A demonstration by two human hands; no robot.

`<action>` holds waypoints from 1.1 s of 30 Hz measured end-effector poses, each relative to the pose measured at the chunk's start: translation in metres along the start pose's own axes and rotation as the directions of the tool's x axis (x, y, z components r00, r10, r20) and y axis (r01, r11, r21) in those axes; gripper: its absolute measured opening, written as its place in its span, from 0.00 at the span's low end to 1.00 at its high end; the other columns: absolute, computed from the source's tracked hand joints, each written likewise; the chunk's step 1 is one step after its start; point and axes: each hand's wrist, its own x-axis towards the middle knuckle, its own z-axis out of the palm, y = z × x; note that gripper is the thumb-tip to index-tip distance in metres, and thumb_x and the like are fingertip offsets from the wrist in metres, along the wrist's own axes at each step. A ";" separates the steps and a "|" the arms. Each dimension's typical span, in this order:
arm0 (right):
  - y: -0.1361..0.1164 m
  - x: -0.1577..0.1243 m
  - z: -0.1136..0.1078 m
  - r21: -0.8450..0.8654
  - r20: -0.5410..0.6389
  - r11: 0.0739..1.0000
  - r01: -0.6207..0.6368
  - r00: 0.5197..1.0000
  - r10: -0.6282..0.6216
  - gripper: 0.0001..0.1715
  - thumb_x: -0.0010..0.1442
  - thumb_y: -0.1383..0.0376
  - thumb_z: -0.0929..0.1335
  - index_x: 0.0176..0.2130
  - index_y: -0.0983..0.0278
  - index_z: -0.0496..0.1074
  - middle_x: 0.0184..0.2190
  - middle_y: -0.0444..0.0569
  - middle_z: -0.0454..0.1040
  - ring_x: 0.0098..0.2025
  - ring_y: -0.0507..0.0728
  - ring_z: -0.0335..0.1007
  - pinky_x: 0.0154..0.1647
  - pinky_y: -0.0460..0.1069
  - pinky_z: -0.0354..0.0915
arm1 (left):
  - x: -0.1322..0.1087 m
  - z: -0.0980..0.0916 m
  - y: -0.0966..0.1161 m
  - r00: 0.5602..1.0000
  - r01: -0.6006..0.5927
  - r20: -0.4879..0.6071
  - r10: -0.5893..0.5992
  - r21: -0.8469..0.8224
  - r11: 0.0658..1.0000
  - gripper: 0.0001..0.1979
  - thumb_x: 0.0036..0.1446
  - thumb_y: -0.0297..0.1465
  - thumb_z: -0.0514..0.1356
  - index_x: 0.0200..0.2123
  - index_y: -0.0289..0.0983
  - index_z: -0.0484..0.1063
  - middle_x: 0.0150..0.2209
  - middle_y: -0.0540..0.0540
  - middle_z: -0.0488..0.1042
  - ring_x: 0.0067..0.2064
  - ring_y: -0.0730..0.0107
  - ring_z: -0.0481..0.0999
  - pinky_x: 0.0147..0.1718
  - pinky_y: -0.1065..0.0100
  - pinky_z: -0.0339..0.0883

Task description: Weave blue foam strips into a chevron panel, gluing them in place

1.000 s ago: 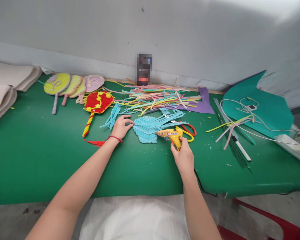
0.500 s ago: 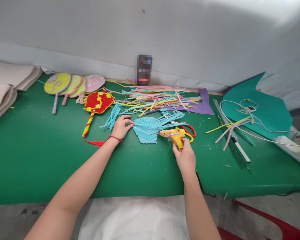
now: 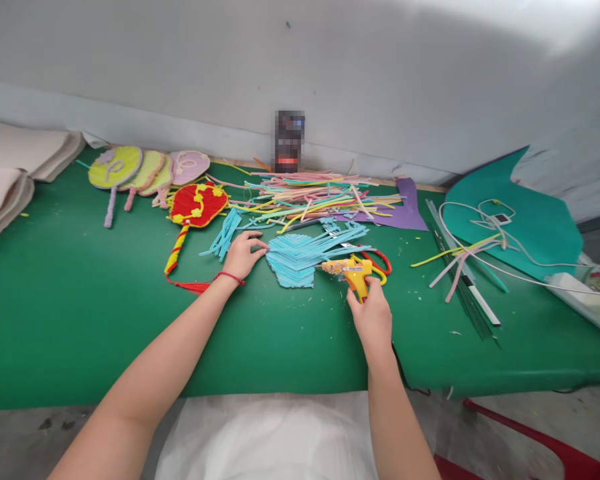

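Observation:
A blue panel of pipe cleaners (image 3: 294,263) lies flat on the green table (image 3: 280,353). My left hand (image 3: 245,255) rests at its left edge, fingertips pressed on that edge. My right hand (image 3: 371,313) is wrapped round the handle of a yellow glue gun (image 3: 355,272), whose nozzle points left, close to the panel's right edge. Long loose blue pipe cleaners (image 3: 347,241) fan out to the right from the panel. More blue ones (image 3: 225,233) lie just beyond my left hand. Scissors with red and yellow handles (image 3: 384,260) lie behind the glue gun.
Colourful pipe cleaners (image 3: 310,197) are piled at the back before a dark blurred object (image 3: 289,141). A red fan (image 3: 199,204) and several pastel fans (image 3: 115,167) lie left. Purple sheet (image 3: 411,203), teal sheet (image 3: 520,207) and a white cable (image 3: 443,217) lie right.
The glue gun in my right hand has shifted very slightly to the right. My left hand and the blue panel look the same.

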 end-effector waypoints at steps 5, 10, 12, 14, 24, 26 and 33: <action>-0.001 0.001 -0.001 0.005 0.016 1.000 -0.017 1.000 0.017 0.23 0.56 0.56 0.61 0.49 0.63 0.63 0.41 0.54 0.73 0.32 0.59 0.68 0.28 0.48 0.57 | 0.000 0.000 0.000 1.000 -0.003 -0.004 0.003 -0.001 1.000 0.03 0.51 0.29 0.62 0.30 0.40 0.77 0.48 0.45 0.72 0.51 0.60 0.71 0.53 0.55 0.63; 0.000 0.001 -0.001 0.014 0.008 1.000 -0.006 1.000 0.006 0.23 0.56 0.56 0.60 0.49 0.64 0.63 0.40 0.55 0.73 0.32 0.58 0.68 0.28 0.48 0.58 | 0.000 -0.001 0.000 1.000 -0.004 0.004 0.004 -0.005 1.000 0.03 0.52 0.29 0.62 0.30 0.40 0.77 0.48 0.45 0.72 0.51 0.60 0.71 0.53 0.55 0.63; 0.001 0.001 0.000 0.018 0.004 1.000 -0.003 1.000 0.003 0.23 0.56 0.56 0.60 0.49 0.64 0.63 0.40 0.55 0.73 0.32 0.58 0.68 0.28 0.48 0.58 | 0.000 -0.001 0.000 1.000 0.000 0.005 0.000 -0.005 1.000 0.03 0.51 0.29 0.62 0.30 0.41 0.77 0.48 0.45 0.72 0.51 0.60 0.71 0.53 0.55 0.63; 0.002 0.001 0.000 0.019 -0.001 1.000 0.002 1.000 -0.002 0.23 0.56 0.56 0.60 0.48 0.64 0.63 0.40 0.55 0.73 0.31 0.58 0.68 0.28 0.48 0.57 | 0.000 -0.001 0.000 1.000 0.003 0.003 -0.003 -0.002 1.000 0.03 0.51 0.30 0.62 0.30 0.41 0.77 0.48 0.45 0.72 0.51 0.60 0.71 0.53 0.55 0.63; 0.006 0.007 -0.006 0.078 0.021 0.988 -0.131 0.991 0.129 0.23 0.52 0.55 0.66 0.46 0.62 0.65 0.37 0.51 0.74 0.32 0.57 0.69 0.28 0.48 0.59 | 0.000 0.000 -0.001 1.000 -0.011 -0.012 0.011 0.005 1.000 0.03 0.52 0.29 0.62 0.31 0.41 0.77 0.47 0.45 0.72 0.51 0.60 0.71 0.54 0.55 0.62; 0.014 0.012 -0.010 0.220 0.037 0.961 -0.165 0.986 0.161 0.25 0.49 0.53 0.68 0.44 0.62 0.65 0.37 0.51 0.74 0.32 0.57 0.69 0.30 0.49 0.62 | 0.000 0.001 -0.001 1.000 -0.012 -0.012 0.012 0.008 1.000 0.03 0.52 0.29 0.62 0.30 0.41 0.77 0.47 0.45 0.72 0.51 0.60 0.71 0.53 0.55 0.63; 0.059 0.052 -0.027 0.533 -0.087 0.829 -0.171 0.963 0.255 0.36 0.39 0.51 0.73 0.44 0.65 0.64 0.38 0.51 0.74 0.34 0.57 0.71 0.36 0.52 0.66 | 0.000 0.002 -0.003 1.000 -0.025 -0.015 0.025 0.023 0.999 0.03 0.52 0.29 0.62 0.31 0.40 0.77 0.47 0.44 0.72 0.51 0.59 0.71 0.52 0.56 0.63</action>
